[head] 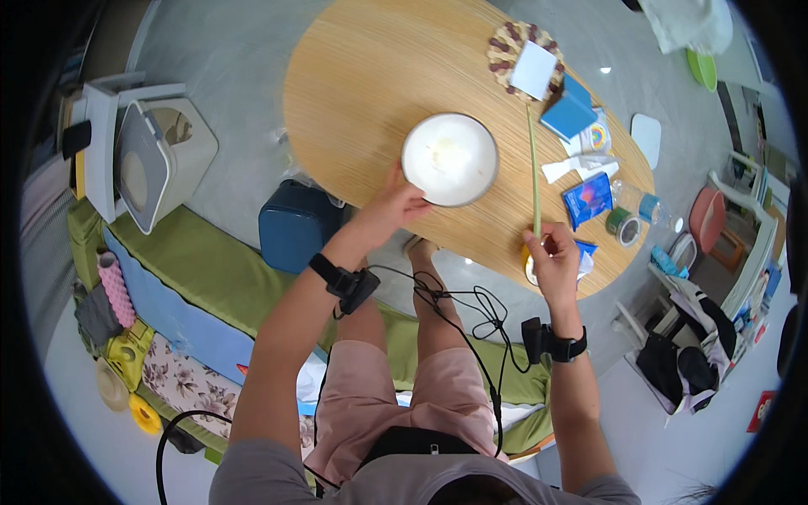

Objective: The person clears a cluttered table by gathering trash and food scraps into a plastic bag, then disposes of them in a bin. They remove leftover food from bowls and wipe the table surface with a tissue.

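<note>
My left hand [399,203] is at the near-left rim of a white round bowl [449,159] with a dark edge, its fingers touching the rim. Inside the bowl lie small pale bits. My right hand [553,251] pinches the near end of a long thin green stick [534,170] between thumb and fingers. The stick's far end reaches a beige and maroon round mat [502,49] with a white card [534,71] on it. Beneath my right hand is a yellow and white item [530,268], partly hidden.
The wooden oval table [353,82] also bears a blue box [569,108], crumpled tissues [584,166], a blue packet [588,199], a green-labelled jar [623,226] and a plastic bottle [647,205]. A blue case [300,226] stands by its near edge. Black cables [442,293] hang between my arms.
</note>
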`<state>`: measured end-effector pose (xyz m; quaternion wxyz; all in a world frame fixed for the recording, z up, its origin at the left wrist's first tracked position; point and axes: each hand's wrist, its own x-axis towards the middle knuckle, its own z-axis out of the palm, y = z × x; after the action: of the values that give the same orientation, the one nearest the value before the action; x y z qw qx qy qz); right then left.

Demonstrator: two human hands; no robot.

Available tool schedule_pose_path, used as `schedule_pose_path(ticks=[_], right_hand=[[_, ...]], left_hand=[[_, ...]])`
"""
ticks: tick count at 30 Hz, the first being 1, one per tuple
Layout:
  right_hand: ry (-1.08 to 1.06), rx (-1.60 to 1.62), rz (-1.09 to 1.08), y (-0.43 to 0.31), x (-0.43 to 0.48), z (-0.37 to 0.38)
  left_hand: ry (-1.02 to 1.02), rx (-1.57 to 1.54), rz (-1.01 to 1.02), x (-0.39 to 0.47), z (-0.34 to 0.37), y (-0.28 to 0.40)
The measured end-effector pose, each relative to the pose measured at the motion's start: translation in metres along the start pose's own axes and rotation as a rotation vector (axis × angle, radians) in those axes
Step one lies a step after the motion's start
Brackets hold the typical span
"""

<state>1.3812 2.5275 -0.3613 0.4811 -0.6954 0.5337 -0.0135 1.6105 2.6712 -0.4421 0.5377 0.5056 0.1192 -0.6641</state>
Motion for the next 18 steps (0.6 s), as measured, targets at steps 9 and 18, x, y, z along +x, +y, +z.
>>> schedule_pose_path(ticks=[9, 18], right_hand=[[-0.276, 0.390, 0.135, -0.070, -0.011, 0.104], [-0.337, 0.155, 0.194, -0.104, -0.009, 0.138]], left_hand=[[0.131, -0.329, 0.260, 0.016, -0.094, 0.023], [0.001, 0.032, 0.060, -0.024, -0.108, 0.011]])
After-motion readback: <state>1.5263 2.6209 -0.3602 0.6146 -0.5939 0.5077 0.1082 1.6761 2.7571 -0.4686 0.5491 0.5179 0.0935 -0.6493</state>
